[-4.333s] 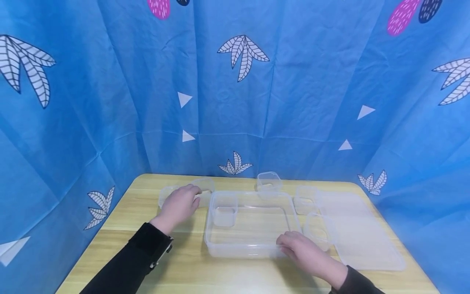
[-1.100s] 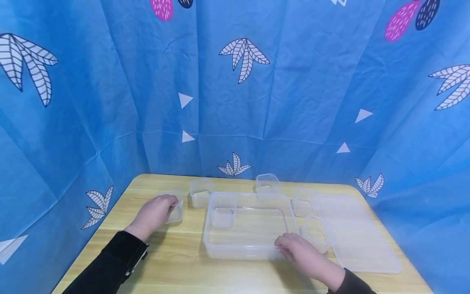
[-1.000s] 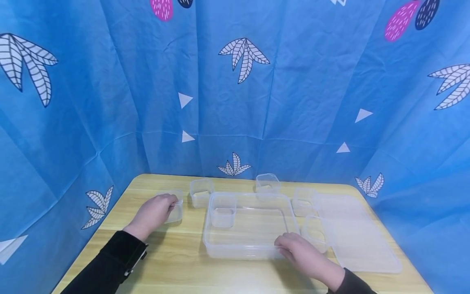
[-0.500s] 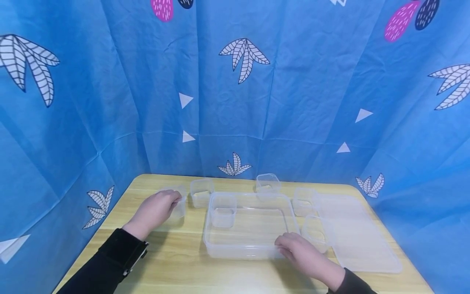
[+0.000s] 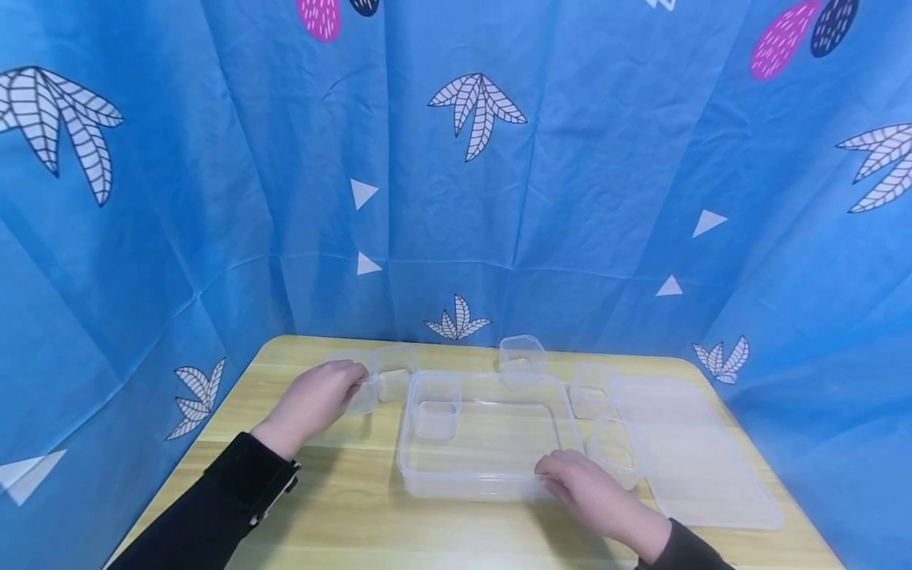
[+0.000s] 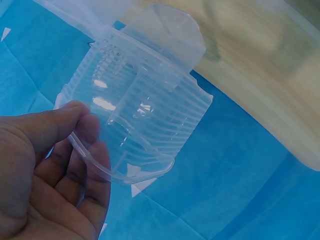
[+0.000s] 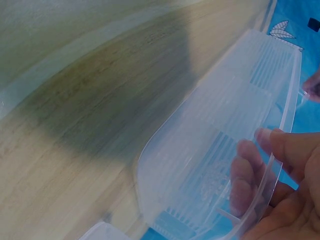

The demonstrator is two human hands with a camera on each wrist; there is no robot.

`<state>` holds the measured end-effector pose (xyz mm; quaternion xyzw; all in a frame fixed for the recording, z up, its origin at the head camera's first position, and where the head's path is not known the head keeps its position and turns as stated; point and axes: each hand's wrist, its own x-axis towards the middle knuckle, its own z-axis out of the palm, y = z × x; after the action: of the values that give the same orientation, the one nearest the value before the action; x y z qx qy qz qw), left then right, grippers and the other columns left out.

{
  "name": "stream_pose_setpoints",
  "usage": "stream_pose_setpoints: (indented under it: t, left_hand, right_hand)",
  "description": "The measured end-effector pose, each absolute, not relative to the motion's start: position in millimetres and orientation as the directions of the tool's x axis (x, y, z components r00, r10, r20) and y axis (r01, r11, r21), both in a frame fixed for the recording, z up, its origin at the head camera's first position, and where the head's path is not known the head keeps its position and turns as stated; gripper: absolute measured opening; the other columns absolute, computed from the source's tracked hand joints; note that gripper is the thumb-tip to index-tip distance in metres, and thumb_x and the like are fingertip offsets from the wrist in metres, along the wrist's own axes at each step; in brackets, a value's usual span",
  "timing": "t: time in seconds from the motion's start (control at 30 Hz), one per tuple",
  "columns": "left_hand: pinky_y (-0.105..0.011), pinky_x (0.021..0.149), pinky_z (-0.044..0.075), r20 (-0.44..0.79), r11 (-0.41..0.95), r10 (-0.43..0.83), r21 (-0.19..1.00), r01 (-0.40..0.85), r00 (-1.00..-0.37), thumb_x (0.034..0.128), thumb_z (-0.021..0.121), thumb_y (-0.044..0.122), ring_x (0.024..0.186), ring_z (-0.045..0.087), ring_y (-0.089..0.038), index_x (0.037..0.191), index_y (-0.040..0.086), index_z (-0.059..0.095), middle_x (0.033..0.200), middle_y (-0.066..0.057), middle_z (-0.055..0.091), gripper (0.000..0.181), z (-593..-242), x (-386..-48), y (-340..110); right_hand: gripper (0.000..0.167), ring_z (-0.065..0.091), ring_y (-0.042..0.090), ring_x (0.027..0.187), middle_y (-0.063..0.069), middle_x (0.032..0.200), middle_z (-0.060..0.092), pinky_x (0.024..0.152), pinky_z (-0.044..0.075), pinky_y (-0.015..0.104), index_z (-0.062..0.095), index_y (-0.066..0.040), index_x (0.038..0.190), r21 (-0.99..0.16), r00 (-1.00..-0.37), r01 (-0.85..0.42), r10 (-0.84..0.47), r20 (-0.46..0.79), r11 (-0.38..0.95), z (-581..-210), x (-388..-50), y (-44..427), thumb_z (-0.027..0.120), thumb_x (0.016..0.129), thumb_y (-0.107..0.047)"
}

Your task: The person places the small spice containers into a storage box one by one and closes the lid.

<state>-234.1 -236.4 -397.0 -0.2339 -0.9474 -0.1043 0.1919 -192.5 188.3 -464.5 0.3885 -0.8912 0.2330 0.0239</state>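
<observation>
My left hand (image 5: 313,400) pinches the rim of a small clear plastic box (image 5: 365,396), left of the large box; the left wrist view shows thumb and fingers of the hand (image 6: 65,160) on the ribbed box (image 6: 135,110). My right hand (image 5: 594,495) grips the front right rim of the large clear box (image 5: 484,483). In the right wrist view the fingers of that hand (image 7: 280,185) lie against the large box's wall (image 7: 200,145). A small clear box (image 5: 436,419) stands inside the large box at its left.
Another small box (image 5: 395,380) stands just right of the held one. More small boxes stand behind (image 5: 522,356) and right of the large box (image 5: 593,392), (image 5: 616,451). A flat translucent lid (image 5: 701,451) lies on the wooden table (image 5: 342,522) at the right. A blue curtain (image 5: 606,182) hangs behind.
My left hand has moved the small box back and to the right, closer to the neighbouring small box. My right hand has kept its place on the large box.
</observation>
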Motion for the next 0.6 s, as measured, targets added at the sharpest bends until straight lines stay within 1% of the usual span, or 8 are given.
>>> stream_pose_setpoints:
  t: [0.1, 0.2, 0.43, 0.57, 0.6]
  left_hand:
    - [-0.034, 0.068, 0.054, 0.411, 0.869, 0.405, 0.107, 0.484, -0.817, 0.0897, 0.068, -0.004, 0.074, 0.057, -0.014, 0.091, 0.008, 0.070, 0.082, 0.002, 0.063, 0.012, -393.6, -234.2, -232.7]
    - [-0.034, 0.070, 0.054, 0.412, 0.865, 0.410, 0.105, 0.490, -0.814, 0.0898, 0.068, -0.003, 0.075, 0.057, -0.014, 0.093, 0.008, 0.071, 0.084, 0.001, 0.064, 0.012, -389.8, -234.5, -228.5]
    - [-0.033, 0.071, 0.054, 0.424, 0.851, 0.435, 0.094, 0.516, -0.794, 0.0895, 0.069, -0.003, 0.075, 0.055, -0.015, 0.090, 0.010, 0.069, 0.082, 0.002, 0.062, 0.014, -384.2, -237.8, -217.1]
    - [-0.032, 0.068, 0.051, 0.418, 0.845, 0.443, 0.103, 0.526, -0.793, 0.0908, 0.067, -0.003, 0.073, 0.051, -0.015, 0.089, 0.011, 0.067, 0.078, 0.004, 0.057, 0.014, -378.6, -238.7, -209.4]
    - [-0.032, 0.068, 0.052, 0.419, 0.842, 0.447, 0.103, 0.530, -0.791, 0.0908, 0.068, -0.002, 0.073, 0.052, -0.015, 0.090, 0.011, 0.067, 0.079, 0.004, 0.058, 0.013, -376.9, -238.5, -207.2]
  right_hand:
    - [0.008, 0.060, 0.008, 0.089, 0.000, 0.094, 0.068, 0.077, 0.055, 0.029, 0.068, -0.012, 0.101, -0.391, -0.696, -0.706, -0.682, 0.227, 0.590, -464.3, -192.7, 188.4, 0.062, 0.097, -0.008]
    - [0.007, 0.060, 0.008, 0.089, 0.000, 0.093, 0.068, 0.076, 0.055, 0.029, 0.068, -0.012, 0.101, -0.382, -0.690, -0.713, -0.683, 0.239, 0.588, -464.3, -192.8, 188.3, 0.062, 0.097, -0.009]
    - [0.008, 0.060, 0.007, 0.089, -0.002, 0.093, 0.067, 0.076, 0.055, 0.028, 0.068, -0.013, 0.102, -0.381, -0.696, -0.708, -0.679, 0.234, 0.595, -464.5, -191.7, 188.5, 0.064, 0.096, -0.009]
    - [0.008, 0.059, 0.006, 0.088, -0.004, 0.092, 0.066, 0.076, 0.055, 0.028, 0.067, -0.013, 0.101, -0.376, -0.696, -0.709, -0.677, 0.238, 0.597, -464.5, -191.7, 188.4, 0.064, 0.095, -0.009]
    - [0.009, 0.059, 0.007, 0.088, -0.005, 0.092, 0.066, 0.076, 0.055, 0.028, 0.067, -0.013, 0.101, -0.374, -0.694, -0.712, -0.678, 0.243, 0.595, -464.4, -191.7, 188.5, 0.065, 0.095, -0.008]
